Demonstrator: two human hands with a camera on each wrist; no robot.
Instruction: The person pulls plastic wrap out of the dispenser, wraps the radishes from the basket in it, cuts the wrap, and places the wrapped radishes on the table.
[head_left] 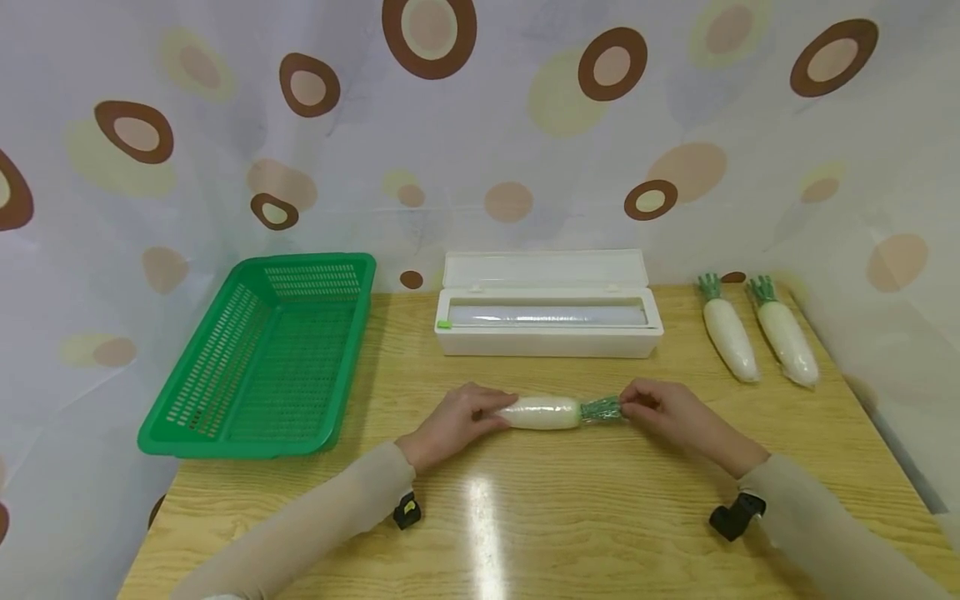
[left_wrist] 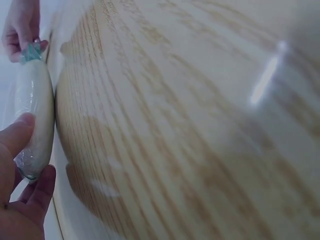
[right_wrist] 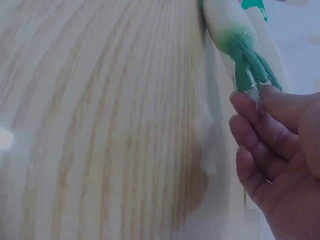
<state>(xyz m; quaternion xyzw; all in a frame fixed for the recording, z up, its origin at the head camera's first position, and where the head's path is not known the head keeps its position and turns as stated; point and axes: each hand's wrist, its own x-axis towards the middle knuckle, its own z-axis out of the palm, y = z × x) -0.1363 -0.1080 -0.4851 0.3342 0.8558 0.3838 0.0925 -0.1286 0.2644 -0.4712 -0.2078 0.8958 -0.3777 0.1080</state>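
Note:
A white radish (head_left: 542, 412) with a green stem tuft lies crosswise on the table, wrapped in shiny clear film. My left hand (head_left: 459, 423) grips its rounded end, thumb on one side and fingers on the other, as the left wrist view shows close up. At the opposite end, my right hand (head_left: 667, 417) pinches the film at the tips of the green stems (right_wrist: 250, 67) between thumb and forefinger. The other fingers of that hand are bent in the right wrist view. Film hugs the white body (left_wrist: 36, 100) with small wrinkles.
Behind the radish stands a white film dispenser box (head_left: 549, 342), lid raised, a roll inside. A green basket (head_left: 341, 400) sits at the left. Two more radishes, one (head_left: 729, 337) beside the other (head_left: 786, 342), lie at the back right. A patterned curtain (head_left: 510, 125) hangs behind the table.

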